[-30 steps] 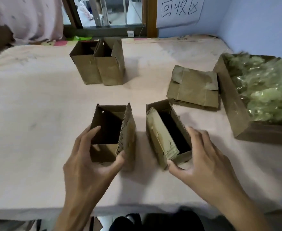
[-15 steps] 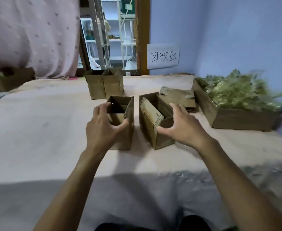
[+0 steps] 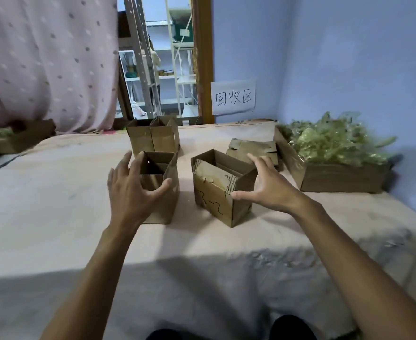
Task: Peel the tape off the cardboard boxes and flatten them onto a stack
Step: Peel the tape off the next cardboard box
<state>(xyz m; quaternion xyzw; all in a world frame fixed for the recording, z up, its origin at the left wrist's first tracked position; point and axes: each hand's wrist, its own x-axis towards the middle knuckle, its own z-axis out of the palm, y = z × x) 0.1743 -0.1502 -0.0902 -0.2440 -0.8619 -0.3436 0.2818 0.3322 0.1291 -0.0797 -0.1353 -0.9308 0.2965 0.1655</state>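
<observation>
Two small open-topped cardboard boxes stand side by side on the cloth-covered table. In front of the left box (image 3: 164, 207) my left hand (image 3: 130, 192) is spread, fingers straight, thumb across the box's front. The right box (image 3: 211, 201) has torn tape on its near-left wall and a flap folded inside. My right hand (image 3: 268, 190) is spread around its right side, thumb at the front corner and fingers above the far rim, gripping nothing. A stack of flattened boxes (image 3: 251, 148) lies behind the right box.
Two more upright boxes (image 3: 153, 139) stand together at the back. A large cardboard box (image 3: 337, 179) heaped with greenish crumpled tape sits at the right by the wall. Another box (image 3: 18, 141) sits at the far left edge. The table (image 3: 54, 204) ends close to me.
Both hands gripped the two boxes a second ago; now their fingers are spread and lifted off. The camera has tilted up and back, showing more of the room.
</observation>
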